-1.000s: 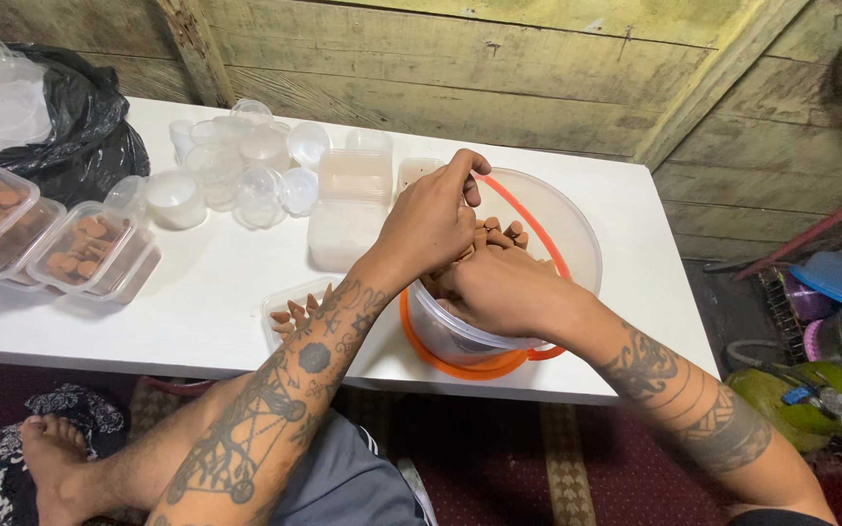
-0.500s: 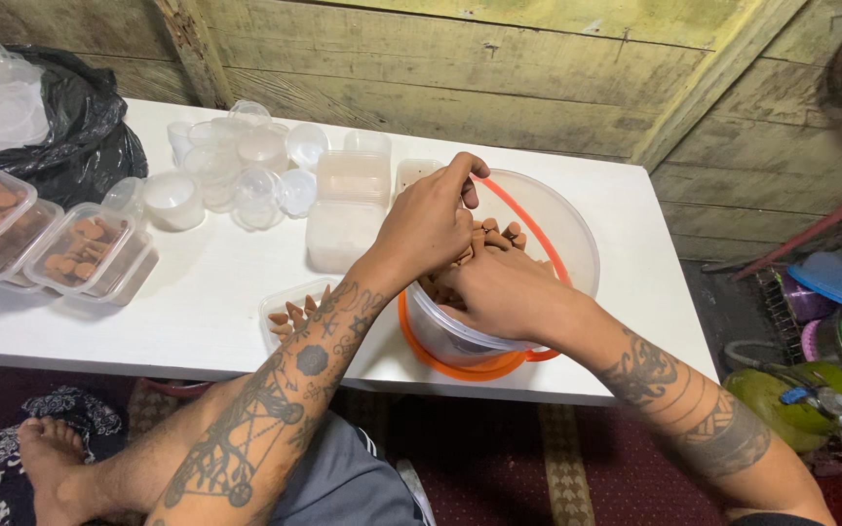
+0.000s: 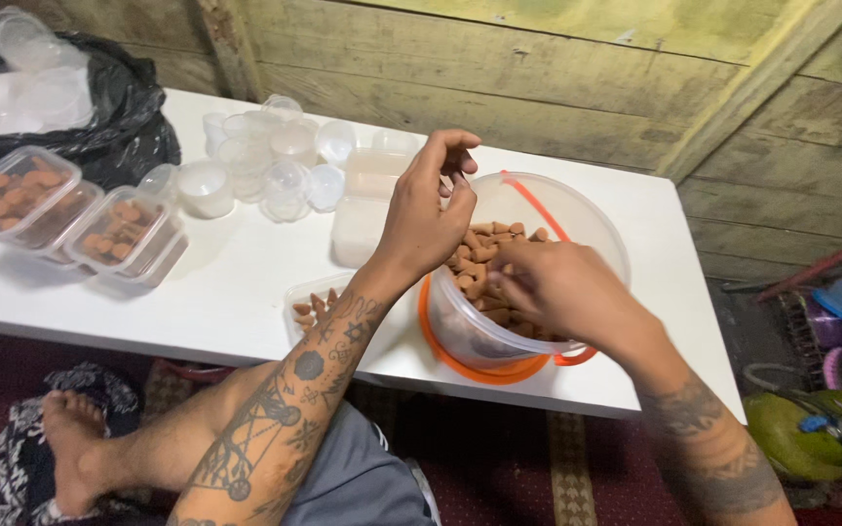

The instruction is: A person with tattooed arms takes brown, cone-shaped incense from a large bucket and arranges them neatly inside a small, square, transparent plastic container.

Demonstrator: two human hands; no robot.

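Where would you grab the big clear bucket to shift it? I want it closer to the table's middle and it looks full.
Probably by the far rim of the clear bucket, coming from the wall side. Both the left hand and the right hand crowd the near rim. The orange handle lies across the open top, another hold from above. The table edge is close, so push away.

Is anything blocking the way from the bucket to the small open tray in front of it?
Nothing visible. The tray sits just left of the bucket on bare table; only the left hand hangs over the gap.
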